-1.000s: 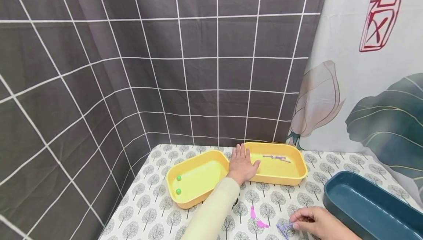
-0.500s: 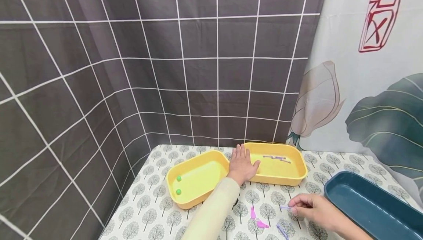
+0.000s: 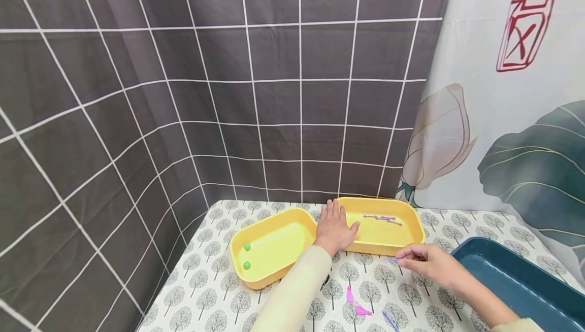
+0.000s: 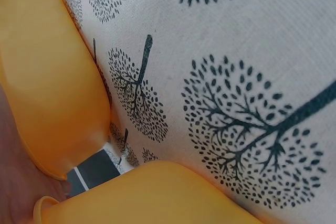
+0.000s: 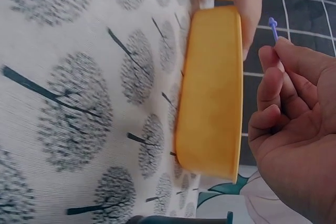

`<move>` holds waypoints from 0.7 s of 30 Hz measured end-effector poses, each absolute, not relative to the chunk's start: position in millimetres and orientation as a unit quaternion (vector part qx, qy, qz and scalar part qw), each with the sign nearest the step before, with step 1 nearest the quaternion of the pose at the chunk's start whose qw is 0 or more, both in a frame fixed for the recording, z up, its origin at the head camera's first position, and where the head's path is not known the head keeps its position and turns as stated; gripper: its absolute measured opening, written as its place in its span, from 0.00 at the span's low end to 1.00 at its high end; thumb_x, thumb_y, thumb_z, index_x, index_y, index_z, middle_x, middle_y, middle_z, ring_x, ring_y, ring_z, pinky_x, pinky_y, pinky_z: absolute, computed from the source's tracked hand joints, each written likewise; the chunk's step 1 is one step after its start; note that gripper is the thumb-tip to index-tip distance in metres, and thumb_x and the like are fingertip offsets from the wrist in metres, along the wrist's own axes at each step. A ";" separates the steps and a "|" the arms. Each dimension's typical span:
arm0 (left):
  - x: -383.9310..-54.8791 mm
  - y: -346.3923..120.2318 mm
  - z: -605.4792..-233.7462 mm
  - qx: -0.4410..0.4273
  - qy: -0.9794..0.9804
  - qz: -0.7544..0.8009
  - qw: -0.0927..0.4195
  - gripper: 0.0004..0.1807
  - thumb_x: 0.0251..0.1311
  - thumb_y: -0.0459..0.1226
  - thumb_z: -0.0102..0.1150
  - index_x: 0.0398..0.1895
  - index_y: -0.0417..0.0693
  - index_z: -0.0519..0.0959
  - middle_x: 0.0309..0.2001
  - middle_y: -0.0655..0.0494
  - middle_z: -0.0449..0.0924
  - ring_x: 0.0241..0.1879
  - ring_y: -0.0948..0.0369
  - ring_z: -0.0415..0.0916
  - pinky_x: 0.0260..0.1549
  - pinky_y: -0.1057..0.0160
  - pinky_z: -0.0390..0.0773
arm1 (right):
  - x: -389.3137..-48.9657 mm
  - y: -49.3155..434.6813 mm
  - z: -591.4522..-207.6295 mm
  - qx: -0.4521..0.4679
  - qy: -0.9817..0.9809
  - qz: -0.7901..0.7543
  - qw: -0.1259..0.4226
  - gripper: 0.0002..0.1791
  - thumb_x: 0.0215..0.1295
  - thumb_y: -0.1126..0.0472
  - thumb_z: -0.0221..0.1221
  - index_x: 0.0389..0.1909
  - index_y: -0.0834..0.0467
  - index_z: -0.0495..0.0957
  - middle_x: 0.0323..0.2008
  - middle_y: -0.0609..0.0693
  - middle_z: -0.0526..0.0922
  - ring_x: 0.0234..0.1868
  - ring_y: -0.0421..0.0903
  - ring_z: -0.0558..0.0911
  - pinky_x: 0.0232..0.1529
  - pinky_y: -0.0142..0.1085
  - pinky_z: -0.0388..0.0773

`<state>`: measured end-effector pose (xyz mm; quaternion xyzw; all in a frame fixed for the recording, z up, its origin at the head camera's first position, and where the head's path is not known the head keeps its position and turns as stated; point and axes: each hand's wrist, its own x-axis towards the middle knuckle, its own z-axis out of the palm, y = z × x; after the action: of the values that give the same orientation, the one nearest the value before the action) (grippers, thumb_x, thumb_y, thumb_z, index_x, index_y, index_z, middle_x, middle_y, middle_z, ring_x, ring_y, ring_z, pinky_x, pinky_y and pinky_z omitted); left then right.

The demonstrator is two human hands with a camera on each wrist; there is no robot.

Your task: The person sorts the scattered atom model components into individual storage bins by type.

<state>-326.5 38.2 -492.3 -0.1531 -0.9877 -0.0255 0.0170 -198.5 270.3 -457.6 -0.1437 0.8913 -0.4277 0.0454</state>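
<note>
My right hand [image 3: 427, 266] pinches a thin purple stick [image 5: 273, 29] with a knobbed tip between thumb and forefinger. It hovers just off the near right corner of the right yellow tray [image 3: 381, 248]. Several purple sticks [image 3: 384, 218] lie inside that tray. My left hand [image 3: 335, 228] has its fingers spread over the tray's left rim, holding nothing. More purple sticks [image 3: 390, 319] lie on the tablecloth near the front, partly overlapping one another. Pink pieces [image 3: 363, 310] lie to the left of them.
A second yellow tray [image 3: 269, 276] stands at the left with two green balls [image 3: 247, 246] in it. The dark blue tray [image 3: 516, 276] stands at the right, beside my right forearm. A small black thing [image 3: 326, 279] shows past the left sleeve. A dark gridded curtain [image 3: 274, 93] hangs behind.
My right hand has picked up a purple stick from the front pile and carried it away from me, up to the right yellow tray. The left hand has stayed put.
</note>
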 end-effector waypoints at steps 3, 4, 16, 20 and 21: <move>-326.3 37.8 -492.0 -0.153 -0.988 -0.024 0.017 0.41 0.74 0.65 0.26 0.80 0.52 0.56 0.82 0.50 0.45 0.81 0.54 0.39 0.79 0.56 0.42 | -205.6 270.0 -454.3 -0.129 0.895 -0.425 0.034 0.13 0.68 0.57 0.65 0.46 0.61 0.84 0.35 0.52 0.86 0.33 0.36 0.78 0.33 0.32 0.79; -326.4 37.9 -492.2 -0.153 -0.988 -0.024 0.017 0.41 0.74 0.65 0.26 0.80 0.52 0.56 0.82 0.50 0.45 0.81 0.54 0.39 0.79 0.56 0.42 | -208.2 270.0 -453.2 -0.122 0.899 -0.419 0.029 0.12 0.68 0.56 0.65 0.46 0.60 0.84 0.35 0.52 0.86 0.32 0.36 0.78 0.33 0.32 0.78; -331.2 39.6 -497.4 -0.154 -0.988 -0.018 0.021 0.41 0.74 0.65 0.26 0.81 0.51 0.56 0.82 0.49 0.45 0.81 0.53 0.39 0.79 0.55 0.42 | -239.6 273.2 -449.7 -0.060 0.903 -0.426 0.019 0.16 0.70 0.55 0.64 0.49 0.63 0.83 0.36 0.53 0.84 0.33 0.41 0.75 0.31 0.34 0.76; -331.0 40.1 -497.7 -0.151 -0.988 -0.022 0.018 0.41 0.74 0.65 0.26 0.81 0.51 0.55 0.82 0.49 0.45 0.81 0.53 0.38 0.79 0.55 0.41 | -249.5 278.4 -452.2 -0.039 0.901 -0.432 0.021 0.18 0.71 0.54 0.62 0.51 0.64 0.82 0.37 0.53 0.83 0.34 0.43 0.75 0.31 0.36 0.77; -330.6 40.0 -497.5 -0.151 -0.988 -0.024 0.017 0.41 0.74 0.65 0.26 0.81 0.51 0.55 0.82 0.50 0.45 0.81 0.54 0.37 0.79 0.55 0.41 | -252.2 279.8 -452.6 -0.037 0.899 -0.435 0.021 0.18 0.72 0.55 0.62 0.51 0.65 0.82 0.37 0.54 0.83 0.35 0.43 0.75 0.31 0.36 0.77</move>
<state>-330.6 40.0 -497.5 -0.1508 -0.9881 -0.0241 0.0173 -252.2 279.8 -452.6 -0.0375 0.8995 -0.4349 0.0215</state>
